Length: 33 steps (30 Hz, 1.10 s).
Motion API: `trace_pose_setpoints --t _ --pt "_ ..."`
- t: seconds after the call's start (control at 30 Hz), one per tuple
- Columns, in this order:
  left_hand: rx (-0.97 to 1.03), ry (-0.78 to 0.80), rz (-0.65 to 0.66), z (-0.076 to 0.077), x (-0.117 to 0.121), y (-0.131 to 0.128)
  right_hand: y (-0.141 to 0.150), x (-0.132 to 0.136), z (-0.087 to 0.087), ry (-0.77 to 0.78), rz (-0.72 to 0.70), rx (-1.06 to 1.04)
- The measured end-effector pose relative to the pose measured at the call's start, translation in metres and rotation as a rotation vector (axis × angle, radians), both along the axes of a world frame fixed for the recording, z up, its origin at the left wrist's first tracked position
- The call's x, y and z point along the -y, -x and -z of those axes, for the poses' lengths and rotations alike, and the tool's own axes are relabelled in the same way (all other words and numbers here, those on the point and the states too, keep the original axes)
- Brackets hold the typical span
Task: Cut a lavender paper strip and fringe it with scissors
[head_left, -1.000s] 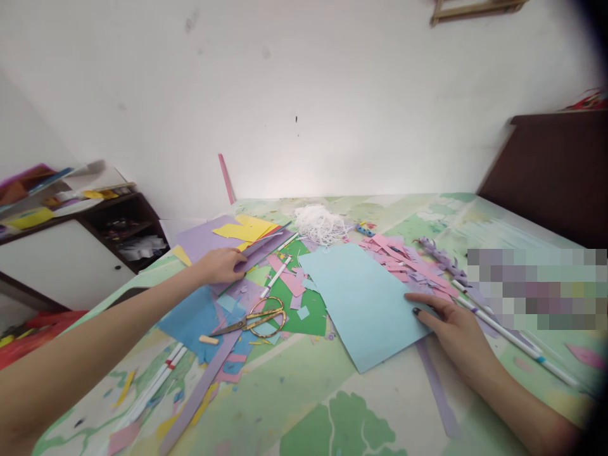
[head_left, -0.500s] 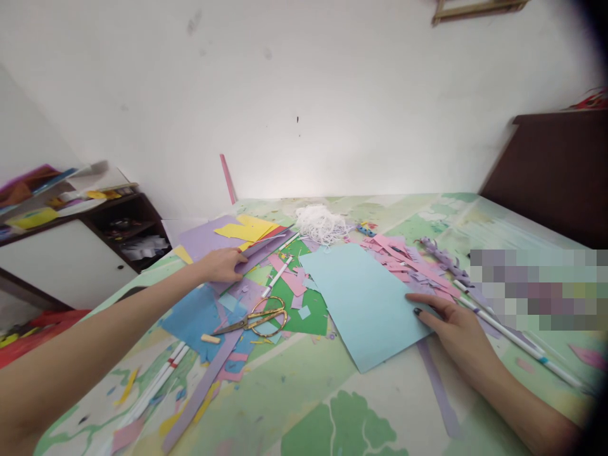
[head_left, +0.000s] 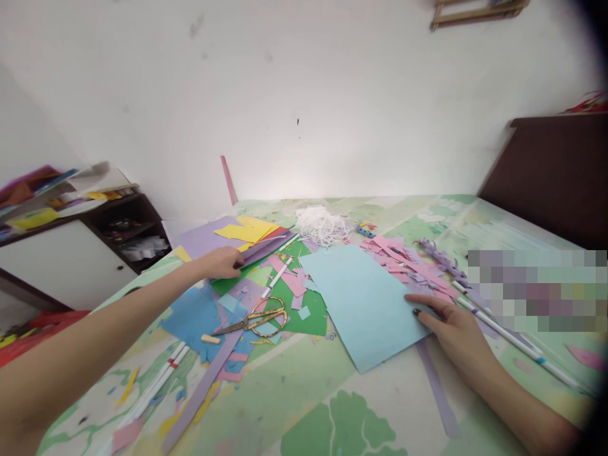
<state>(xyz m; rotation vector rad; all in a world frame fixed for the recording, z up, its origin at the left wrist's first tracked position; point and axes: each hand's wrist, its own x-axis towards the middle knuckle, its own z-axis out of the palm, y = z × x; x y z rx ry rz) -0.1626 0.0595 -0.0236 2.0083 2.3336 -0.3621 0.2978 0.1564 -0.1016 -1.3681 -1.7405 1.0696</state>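
Observation:
My left hand (head_left: 223,263) reaches across to the stack of colored paper, fingers closed on the near edge of a purple sheet (head_left: 259,254). Yellow paper (head_left: 247,229) lies on top of that stack. On the right, my right hand (head_left: 451,326) holds a light blue sheet of paper (head_left: 363,304) by its right edge, thumb and forefinger showing over it. Gold-handled scissors (head_left: 256,322) lie between my hands, on scraps and near a green sheet (head_left: 308,320). A blue sheet (head_left: 192,313) is below my left wrist.
A heap of white string (head_left: 322,225) sits at the back. Pink strips (head_left: 408,263) and a curled purple paper piece (head_left: 441,259) lie right of it. White sticks (head_left: 513,339) cross the right side. A low cabinet (head_left: 71,253) stands left; the wall is behind.
My left hand has lifted the near edge of the purple sheet slightly, baring more green paper beneath. My right hand and the light blue sheet have hardly moved.

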Motion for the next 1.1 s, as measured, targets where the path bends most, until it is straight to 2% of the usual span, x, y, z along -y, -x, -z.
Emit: trace_pose_setpoints --t 0.23,0.3,0.4,0.43,0.47,0.5,0.53,0.6,0.63,0.67,0.7,0.8,0.87,0.97,1.1 --pt "0.167 -0.113 -0.076 -0.017 0.001 0.015 -0.006 -0.008 0.007 -0.063 0.031 0.06" --pt "0.222 -0.176 -0.114 -0.023 0.002 0.014 -0.004 -0.006 0.001 -0.196 0.051 0.112" --pt "0.328 -0.268 -0.175 -0.029 0.005 0.008 0.017 0.009 -0.019 -0.581 0.059 0.109" --pt "0.369 -0.293 -0.196 -0.029 0.005 0.005 0.031 0.016 -0.028 -0.638 0.008 0.06" --pt "0.412 -0.314 -0.216 -0.028 0.006 0.002 0.048 0.024 -0.036 -0.627 -0.089 -0.004" --pt "0.456 -0.329 -0.234 -0.026 0.006 0.0 0.069 0.03 -0.043 -0.556 -0.214 -0.072" --pt "0.502 -0.337 -0.249 -0.023 0.006 -0.003 0.094 0.036 -0.049 -0.422 -0.335 -0.134" --pt "0.603 -0.342 -0.262 -0.015 0.006 -0.009 0.148 0.041 -0.056 -0.126 -0.461 -0.303" --pt "0.655 -0.342 -0.264 -0.01 0.007 -0.012 0.177 0.042 -0.057 0.039 -0.487 -0.405" --pt "0.706 -0.344 -0.265 -0.006 0.007 -0.015 0.205 0.041 -0.057 0.232 -0.451 -0.515" --pt "0.756 -0.343 -0.267 -0.002 0.008 -0.017 0.231 0.039 -0.056 0.295 -0.427 -0.541" --pt "0.893 -0.336 -0.264 0.006 0.013 -0.022 0.291 0.032 -0.047 0.378 -0.359 -0.563" --pt "0.961 -0.338 -0.26 0.01 0.017 -0.02 0.313 0.029 -0.04 0.406 -0.298 -0.561" --pt "1.026 -0.344 -0.279 0.016 0.021 -0.015 0.325 0.027 -0.029 0.423 -0.26 -0.576" --pt "1.041 -0.384 -0.313 0.026 0.018 -0.009 0.325 0.028 -0.02 0.442 -0.278 -0.651"
